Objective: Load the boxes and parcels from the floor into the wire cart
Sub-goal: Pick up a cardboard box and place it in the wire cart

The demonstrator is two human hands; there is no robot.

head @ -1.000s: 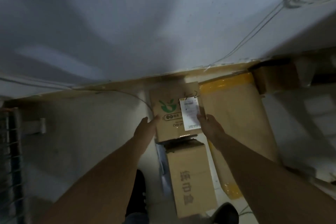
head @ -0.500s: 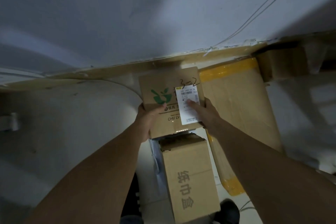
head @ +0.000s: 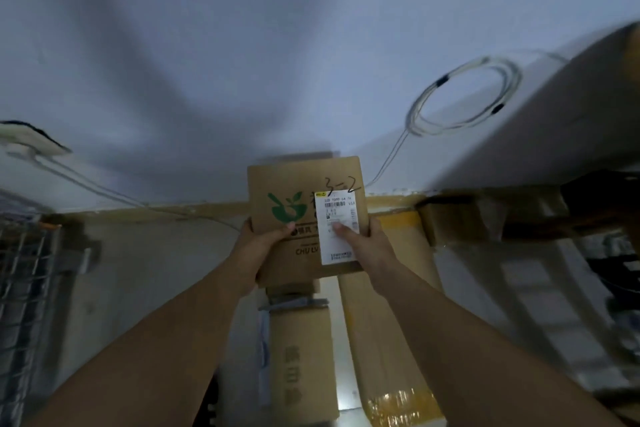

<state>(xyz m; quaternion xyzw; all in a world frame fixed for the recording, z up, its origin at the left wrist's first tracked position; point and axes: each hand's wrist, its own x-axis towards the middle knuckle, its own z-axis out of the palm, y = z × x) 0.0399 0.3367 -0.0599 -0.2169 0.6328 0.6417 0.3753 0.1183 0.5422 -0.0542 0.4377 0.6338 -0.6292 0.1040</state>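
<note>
A small brown cardboard box point(head: 277, 184) with a green logo, a white shipping label and "3-2" handwritten on it is lifted off the floor in front of me. My left hand point(head: 258, 246) grips its left edge, thumb on top. My right hand point(head: 367, 246) grips its right edge, thumb lying on the label. Below it on the floor stands a narrow brown box point(head: 301, 364) with printed characters. To its right lies a long parcel point(head: 391, 322) with yellow tape. The wire cart point(head: 20, 291) shows at the left edge.
A white wall fills the upper view, with a coiled white cable point(head: 464, 97) hanging on it and a thin wire running along the baseboard. More brown boxes point(head: 457, 218) sit at the right by a pale shelf. My shoes show near the bottom.
Both hands closed round the logo box and raised it from the floor stack toward me. The view tilted up, showing more wall and the cart at left.
</note>
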